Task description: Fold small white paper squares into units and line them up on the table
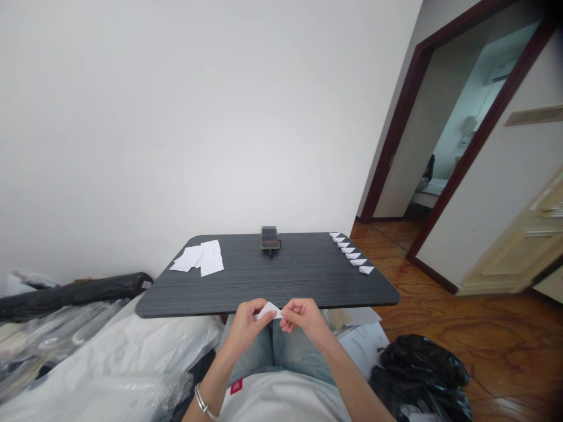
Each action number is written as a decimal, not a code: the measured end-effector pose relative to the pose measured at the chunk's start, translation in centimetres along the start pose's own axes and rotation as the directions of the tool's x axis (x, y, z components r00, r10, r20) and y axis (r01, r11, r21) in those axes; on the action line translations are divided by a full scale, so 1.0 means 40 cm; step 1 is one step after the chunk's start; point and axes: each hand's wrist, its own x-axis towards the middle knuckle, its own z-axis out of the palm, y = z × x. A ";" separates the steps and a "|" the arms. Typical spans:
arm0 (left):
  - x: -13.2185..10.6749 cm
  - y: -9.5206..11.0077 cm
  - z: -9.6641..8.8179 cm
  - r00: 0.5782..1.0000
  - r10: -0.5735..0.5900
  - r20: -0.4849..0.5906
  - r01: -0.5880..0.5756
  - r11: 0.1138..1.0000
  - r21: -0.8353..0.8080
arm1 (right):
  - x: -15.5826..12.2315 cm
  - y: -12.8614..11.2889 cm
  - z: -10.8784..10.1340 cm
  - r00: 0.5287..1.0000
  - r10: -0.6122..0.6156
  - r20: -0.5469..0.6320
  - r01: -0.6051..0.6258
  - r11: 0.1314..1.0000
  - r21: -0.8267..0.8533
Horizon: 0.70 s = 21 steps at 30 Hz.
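Note:
Both hands are raised over my lap, just in front of the table's near edge. My left hand (248, 326) and my right hand (305, 320) pinch a small folded piece of white paper (268, 311) between their fingertips. The dark grey wood-grain table (268, 293) lies beyond them. On its left part sits a loose pile of white paper pieces (199, 258). A row of several small folded white paper shapes (349, 251) runs along its right edge. A phone on a small stand (270, 238) stands at the back, its screen blurred.
A black plastic bag (417, 375) lies on the wooden floor at lower right. Bubble wrap and white plastic sheeting (92, 357) heap up on the left, with a dark roll (74, 296) behind them. A doorway (440, 135) opens at the right.

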 end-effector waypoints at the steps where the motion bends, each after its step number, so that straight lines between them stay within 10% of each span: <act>1: 0.000 0.000 0.000 1.000 -0.004 0.002 0.004 1.000 -0.009 | 0.000 0.001 0.002 1.000 -0.022 -0.009 0.022 1.000 -0.016; 21: 0.007 -0.014 0.005 0.946 -0.104 -0.306 -0.046 0.894 -0.445 | 0.003 -0.008 0.022 0.966 -0.109 -0.234 0.137 0.985 0.107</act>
